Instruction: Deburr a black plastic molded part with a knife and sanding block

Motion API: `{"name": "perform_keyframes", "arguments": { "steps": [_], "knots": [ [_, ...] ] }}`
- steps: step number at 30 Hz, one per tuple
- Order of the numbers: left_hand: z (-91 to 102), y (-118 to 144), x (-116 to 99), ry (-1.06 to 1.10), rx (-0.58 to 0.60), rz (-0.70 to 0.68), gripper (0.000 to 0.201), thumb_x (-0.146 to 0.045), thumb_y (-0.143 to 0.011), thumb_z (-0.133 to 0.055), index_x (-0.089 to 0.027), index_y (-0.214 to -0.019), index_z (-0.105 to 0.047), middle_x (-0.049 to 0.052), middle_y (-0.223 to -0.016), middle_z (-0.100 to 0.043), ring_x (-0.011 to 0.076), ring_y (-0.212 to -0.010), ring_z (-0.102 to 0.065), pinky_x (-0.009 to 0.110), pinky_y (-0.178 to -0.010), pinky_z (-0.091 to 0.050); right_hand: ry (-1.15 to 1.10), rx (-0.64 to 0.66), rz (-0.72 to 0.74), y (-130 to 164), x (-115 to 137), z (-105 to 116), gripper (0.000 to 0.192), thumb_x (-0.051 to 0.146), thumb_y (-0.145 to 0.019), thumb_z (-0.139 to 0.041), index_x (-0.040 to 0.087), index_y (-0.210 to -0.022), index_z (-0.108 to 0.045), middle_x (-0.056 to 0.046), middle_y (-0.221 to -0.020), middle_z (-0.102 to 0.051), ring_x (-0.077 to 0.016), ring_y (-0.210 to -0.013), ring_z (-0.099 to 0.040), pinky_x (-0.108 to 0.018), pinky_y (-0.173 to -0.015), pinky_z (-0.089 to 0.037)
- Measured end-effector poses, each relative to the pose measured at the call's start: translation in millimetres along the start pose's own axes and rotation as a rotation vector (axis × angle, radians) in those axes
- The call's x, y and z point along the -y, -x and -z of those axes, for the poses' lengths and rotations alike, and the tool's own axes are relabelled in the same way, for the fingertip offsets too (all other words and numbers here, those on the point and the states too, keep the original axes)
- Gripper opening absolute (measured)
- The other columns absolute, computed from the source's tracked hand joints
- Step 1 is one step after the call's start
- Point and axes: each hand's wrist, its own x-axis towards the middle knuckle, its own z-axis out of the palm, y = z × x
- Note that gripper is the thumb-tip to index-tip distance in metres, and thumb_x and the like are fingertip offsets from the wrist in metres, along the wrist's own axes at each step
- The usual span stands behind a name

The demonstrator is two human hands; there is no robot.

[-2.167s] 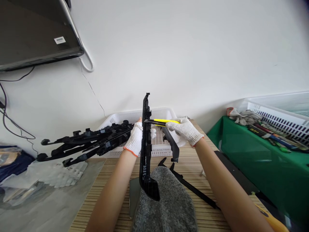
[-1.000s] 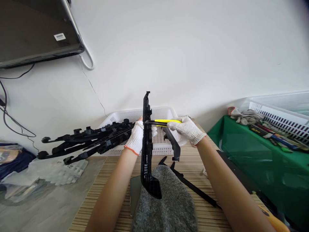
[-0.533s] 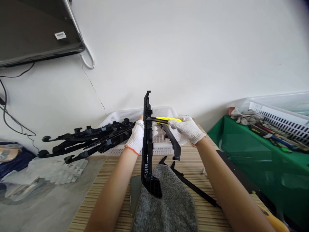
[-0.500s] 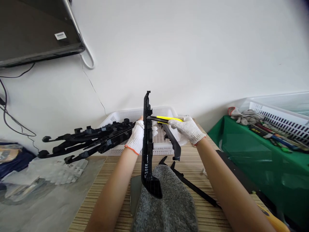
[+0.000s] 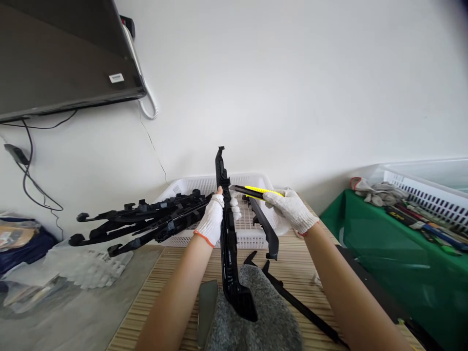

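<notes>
Nearest to us, a grey fuzzy cloth (image 5: 256,317) lies on the slatted bench (image 5: 161,302), and the lower end of the long black plastic part (image 5: 228,243) rests on it, while the part stands almost upright. Our left hand (image 5: 212,222), in a white knit glove, is closed around the middle of this part. Our right hand (image 5: 290,212), also gloved, pinches a yellow utility knife (image 5: 256,191), and its tip is at the right edge of the part, near the top. Compared with half a second ago, the part leans a little more and the knife sits slightly lower on the edge, so we judge that the trimming along this edge is going on. A second black part (image 5: 265,226) hangs just behind the knife, and another thin one (image 5: 300,307) lies on the bench. Further away stands a white basket (image 5: 252,234), with a pile of black parts (image 5: 142,222) sticking out to the left. On the right is a green cloth (image 5: 383,248), and behind all a white wall (image 5: 292,87) with a dark screen (image 5: 54,58).
</notes>
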Motion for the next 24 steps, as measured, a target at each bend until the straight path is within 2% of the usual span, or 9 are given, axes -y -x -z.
{"name": "perform_keyframes", "arguments": {
  "steps": [2, 5, 8, 11, 19, 24],
  "knots": [
    [0.8, -0.1, 1.0, -0.010, 0.022, -0.002, 0.048, -0.050, -0.100, -0.039, -0.017, -0.068, -0.053, -0.001, -0.048, -0.048, 0.0101, -0.033, -0.042, 0.021, -0.032, -0.037, -0.017, 0.004, -0.004, 0.6, 0.7, 0.2, 0.056, 0.071, -0.059, -0.073, 0.018, -0.062, -0.057, 0.007, -0.043, -0.034, -0.0060, -0.042, -0.023, -0.026, -0.043, -0.015],
    [2.0, -1.5, 4.8, -0.051, -0.006, -0.060, 0.044, -0.043, -0.102, -0.039, -0.015, -0.073, -0.057, 0.001, -0.052, -0.054, 0.0101, -0.035, -0.047, 0.021, -0.035, -0.043, -0.039, 0.014, -0.006, 1.1, 0.5, 1.0, 0.057, 0.070, -0.058, -0.074, 0.017, -0.064, -0.058, 0.005, -0.046, -0.038, -0.0056, -0.042, -0.024, -0.025, -0.043, -0.016],
    [3.5, -3.6, 9.0, -0.109, -0.077, -0.154, 0.031, -0.032, -0.100, -0.044, -0.013, -0.083, -0.061, 0.004, -0.063, -0.064, 0.0116, -0.043, -0.056, 0.023, -0.044, -0.052, -0.027, 0.018, 0.006, 1.2, -1.2, 2.2, 0.055, 0.069, -0.062, -0.074, 0.016, -0.064, -0.058, 0.004, -0.047, -0.041, -0.0054, -0.043, -0.025, -0.025, -0.042, -0.016],
    [5.2, -4.7, 11.3, -0.136, -0.075, -0.212, 0.021, -0.020, -0.097, -0.045, -0.012, -0.089, -0.062, 0.007, -0.073, -0.070, 0.0118, -0.050, -0.061, 0.023, -0.049, -0.054, -0.010, 0.010, 0.021, 1.1, -2.8, 3.0, 0.055, 0.069, -0.064, -0.073, 0.016, -0.062, -0.058, 0.005, -0.045, -0.039, -0.0056, -0.042, -0.025, -0.024, -0.041, -0.017],
    [6.5, -3.3, 12.0, -0.071, -0.002, -0.204, 0.009, -0.014, -0.083, -0.052, -0.017, -0.090, -0.056, 0.005, -0.077, -0.069, 0.0090, -0.046, -0.053, 0.018, -0.039, -0.039, -0.003, 0.022, 0.016, -0.2, -2.9, 1.3, 0.056, 0.071, -0.062, -0.072, 0.016, -0.061, -0.058, 0.006, -0.044, -0.035, -0.0048, -0.042, -0.023, -0.024, -0.042, -0.014],
    [5.1, 1.8, 9.3, 0.001, 0.062, -0.138, 0.017, -0.009, -0.071, -0.055, -0.018, -0.086, -0.053, 0.004, -0.077, -0.068, 0.0074, -0.044, -0.049, 0.016, -0.038, -0.031, 0.010, 0.013, -0.001, -0.4, -4.4, 1.8, 0.058, 0.072, -0.061, -0.072, 0.016, -0.062, -0.057, 0.006, -0.044, -0.034, -0.0048, -0.042, -0.023, -0.024, -0.042, -0.014]
  ]
}}
